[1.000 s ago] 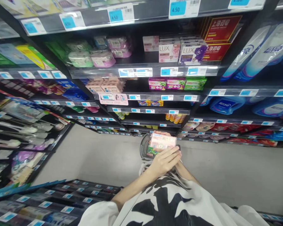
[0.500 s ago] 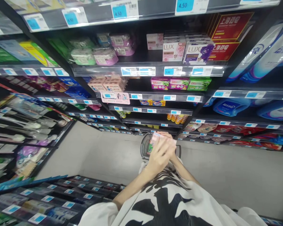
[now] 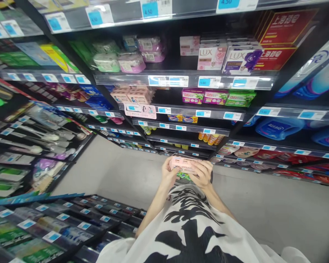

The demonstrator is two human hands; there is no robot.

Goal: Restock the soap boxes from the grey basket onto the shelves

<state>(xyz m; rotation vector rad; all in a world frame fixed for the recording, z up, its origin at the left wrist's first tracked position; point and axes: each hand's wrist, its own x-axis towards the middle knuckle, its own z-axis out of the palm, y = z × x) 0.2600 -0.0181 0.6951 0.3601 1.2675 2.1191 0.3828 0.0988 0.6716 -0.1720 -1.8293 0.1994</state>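
Note:
A pink box-shaped package (image 3: pixel 183 163) is held level in front of my body, one end in each hand. My left hand (image 3: pixel 169 172) wraps round its left end, thumb on the near face. On the right end, my right hand (image 3: pixel 202 171) has its fingers laid over the front and top. The print on the package is too small to read. Below it, a dark shopping basket (image 3: pixel 211 177) is mostly hidden by my hands and the package. Green packaging (image 3: pixel 184 176) shows inside the basket.
Ahead stand shelves with LUX soap boxes (image 3: pixel 211 57), red soap boxes (image 3: pixel 278 57), pink boxes (image 3: pixel 138 95) and purple boxes (image 3: pixel 192 96). Blue detergent bottles (image 3: pixel 279 126) are at the right. Another shelf rack (image 3: pixel 52 223) stands close at lower left. Grey floor (image 3: pixel 120 168) lies between.
My hands were overlapped around the package; now they are apart at its two ends, and its long face shows. The view has shifted slightly left.

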